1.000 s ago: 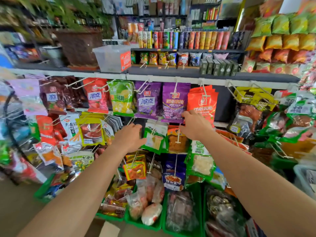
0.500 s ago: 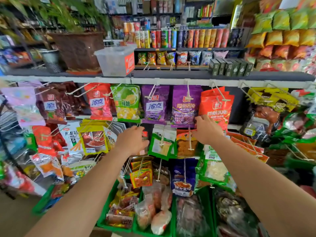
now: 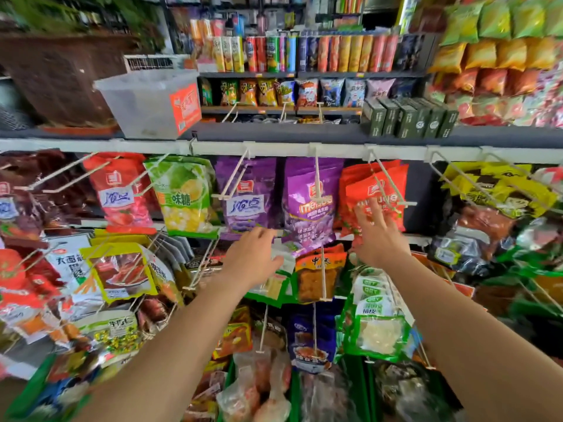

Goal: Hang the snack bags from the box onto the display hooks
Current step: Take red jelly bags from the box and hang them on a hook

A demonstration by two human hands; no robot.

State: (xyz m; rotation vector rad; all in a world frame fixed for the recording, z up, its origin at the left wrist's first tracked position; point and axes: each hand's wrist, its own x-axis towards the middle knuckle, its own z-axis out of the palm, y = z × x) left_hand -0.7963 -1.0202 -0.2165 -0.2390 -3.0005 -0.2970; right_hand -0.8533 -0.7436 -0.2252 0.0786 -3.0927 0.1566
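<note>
Your arms stretch forward side by side, well apart. Your left hand lies palm down, fingers loosely extended; your right hand sits higher and farther, fingers spread straight.

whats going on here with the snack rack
A person faces a snack display, both bare hands raised to the hanging bags. The right hand, fingers spread, reaches at the orange meijue bags on their hook. The left hand hovers open below the purple meijue bag. Neither hand grips a bag.
</note>
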